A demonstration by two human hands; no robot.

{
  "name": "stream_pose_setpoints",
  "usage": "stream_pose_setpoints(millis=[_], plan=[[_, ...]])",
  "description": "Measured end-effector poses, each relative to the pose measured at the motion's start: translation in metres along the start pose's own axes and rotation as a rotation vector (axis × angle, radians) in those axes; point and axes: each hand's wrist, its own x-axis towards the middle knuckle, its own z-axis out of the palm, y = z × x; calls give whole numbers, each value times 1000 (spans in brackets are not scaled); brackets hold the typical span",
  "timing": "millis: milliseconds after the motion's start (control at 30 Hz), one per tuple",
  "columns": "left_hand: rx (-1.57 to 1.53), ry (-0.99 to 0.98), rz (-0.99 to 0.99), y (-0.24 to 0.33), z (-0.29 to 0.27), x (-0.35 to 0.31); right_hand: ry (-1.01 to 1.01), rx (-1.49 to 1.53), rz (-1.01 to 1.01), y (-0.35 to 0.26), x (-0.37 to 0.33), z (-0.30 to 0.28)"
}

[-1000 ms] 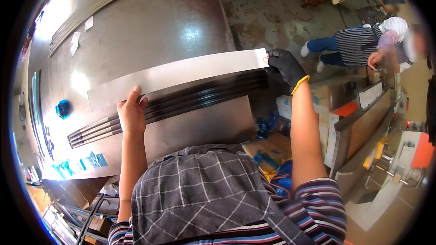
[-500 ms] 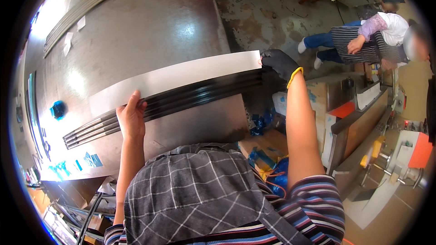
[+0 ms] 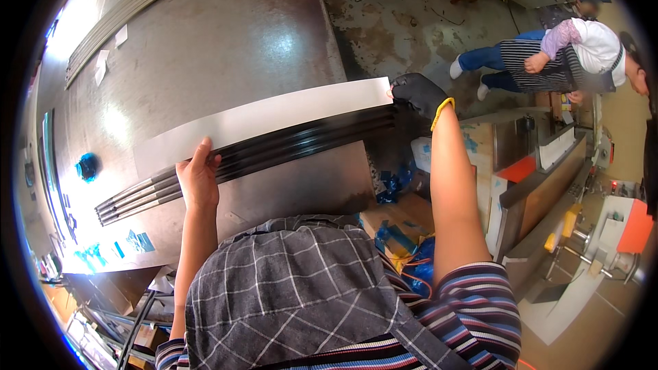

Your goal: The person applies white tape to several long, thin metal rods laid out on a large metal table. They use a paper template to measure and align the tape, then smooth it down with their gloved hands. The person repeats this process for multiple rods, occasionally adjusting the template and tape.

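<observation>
A long white strip (image 3: 274,111) stretches between my hands, along the far side of several dark, narrow bars (image 3: 295,145) lying side by side on the metal table (image 3: 226,41). My bare left hand (image 3: 199,177) is closed on the strip's near edge, its thumb on top; the curled fingers beneath are partly hidden, and they also meet the bars. At the right end my right hand (image 3: 419,94), in a black glove with a yellow cuff, pinches the strip's corner beyond the table's edge.
A crumpled blue roll (image 3: 87,167) and blue film scraps (image 3: 137,242) lie on the table's left. Pale long profiles (image 3: 144,3) rest at the far left. Right of the table are a cardboard box (image 3: 397,223), machinery (image 3: 589,240) and a person in a striped apron (image 3: 534,62).
My right hand and the strip's right end have shifted very slightly left. The co-worker at the right has changed posture a little. My left hand stays in place.
</observation>
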Motion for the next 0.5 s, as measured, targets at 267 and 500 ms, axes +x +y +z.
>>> stream_pose_setpoints(millis=[267,500], plan=[[13,9,27,-4,0,2,11,18,-23,4,4,2],[30,67,-146,3,6,1,-26,49,-79,-14,-11,5]])
